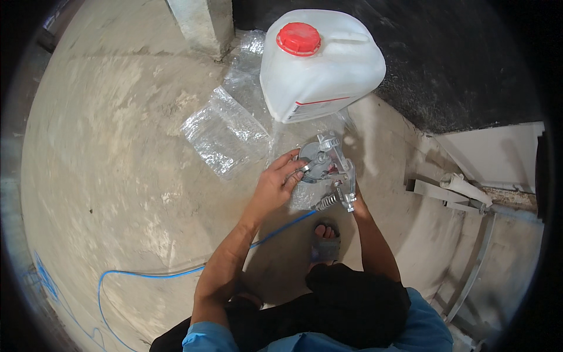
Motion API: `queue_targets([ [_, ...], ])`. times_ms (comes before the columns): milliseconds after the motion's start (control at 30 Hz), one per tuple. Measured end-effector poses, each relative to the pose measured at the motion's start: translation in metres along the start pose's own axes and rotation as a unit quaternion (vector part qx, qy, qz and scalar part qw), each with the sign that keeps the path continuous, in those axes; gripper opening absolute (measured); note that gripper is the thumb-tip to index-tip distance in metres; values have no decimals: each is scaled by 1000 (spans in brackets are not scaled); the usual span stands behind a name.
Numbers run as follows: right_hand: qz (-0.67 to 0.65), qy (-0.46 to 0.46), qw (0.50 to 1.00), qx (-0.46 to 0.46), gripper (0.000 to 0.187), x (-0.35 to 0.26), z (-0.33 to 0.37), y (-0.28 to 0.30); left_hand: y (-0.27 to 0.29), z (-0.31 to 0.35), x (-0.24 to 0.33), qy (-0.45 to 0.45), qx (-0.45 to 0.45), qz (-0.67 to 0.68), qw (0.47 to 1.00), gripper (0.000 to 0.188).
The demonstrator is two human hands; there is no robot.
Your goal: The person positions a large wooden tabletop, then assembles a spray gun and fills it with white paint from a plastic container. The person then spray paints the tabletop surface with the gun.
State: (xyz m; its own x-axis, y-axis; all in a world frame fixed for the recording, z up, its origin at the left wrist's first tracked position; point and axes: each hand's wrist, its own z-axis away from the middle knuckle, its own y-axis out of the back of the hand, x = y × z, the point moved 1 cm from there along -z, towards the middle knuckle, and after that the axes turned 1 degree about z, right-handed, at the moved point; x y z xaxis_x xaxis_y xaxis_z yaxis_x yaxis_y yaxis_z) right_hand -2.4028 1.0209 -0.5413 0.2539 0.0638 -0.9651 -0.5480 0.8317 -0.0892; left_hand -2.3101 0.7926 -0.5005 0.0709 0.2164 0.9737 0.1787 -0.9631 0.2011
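A metal spray gun (345,170) with a round grey cup (315,158) is held in front of me, over the floor. My left hand (281,180) is at the cup's near left side, with its thumb and fingers closed on a small metal lever (298,170) there. Behind the gun's handle, my right hand (359,204) grips it, its fingers mostly hidden. A coiled metal spring guard (326,203) sticks out at the handle's end, where a blue hose (281,230) joins and trails off to the left.
A large white jerrycan (328,76) with a red cap (298,39) stands just beyond the gun. Clear plastic sheeting (226,132) lies beside and under it. A concrete post (205,26) rises behind. Metal profiles (446,193) lie at the right, and the blue hose crosses the floor at left.
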Motion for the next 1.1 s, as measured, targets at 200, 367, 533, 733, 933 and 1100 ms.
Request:
queue_targets([
  [200,47,-46,992,-106,51,-40,-24,19,-27,20,15,5,45,-120,992,33],
  [367,51,-187,969,-156,46,-33,-40,49,-26,-3,13,-49,2,-193,980,80],
  [533,-157,-22,986,-48,42,19,-23,66,-6,-54,19,-49,-252,-222,941,105],
  [733,-220,-32,975,-27,46,55,-2,77,-14,-78,29,-107,-320,-249,908,105],
  [933,27,152,966,206,36,-6,13,36,-13,-71,14,-92,-262,-192,941,90],
  [1100,288,241,875,306,29,-47,78,-51,-4,-64,4,-4,-183,-154,971,85],
])
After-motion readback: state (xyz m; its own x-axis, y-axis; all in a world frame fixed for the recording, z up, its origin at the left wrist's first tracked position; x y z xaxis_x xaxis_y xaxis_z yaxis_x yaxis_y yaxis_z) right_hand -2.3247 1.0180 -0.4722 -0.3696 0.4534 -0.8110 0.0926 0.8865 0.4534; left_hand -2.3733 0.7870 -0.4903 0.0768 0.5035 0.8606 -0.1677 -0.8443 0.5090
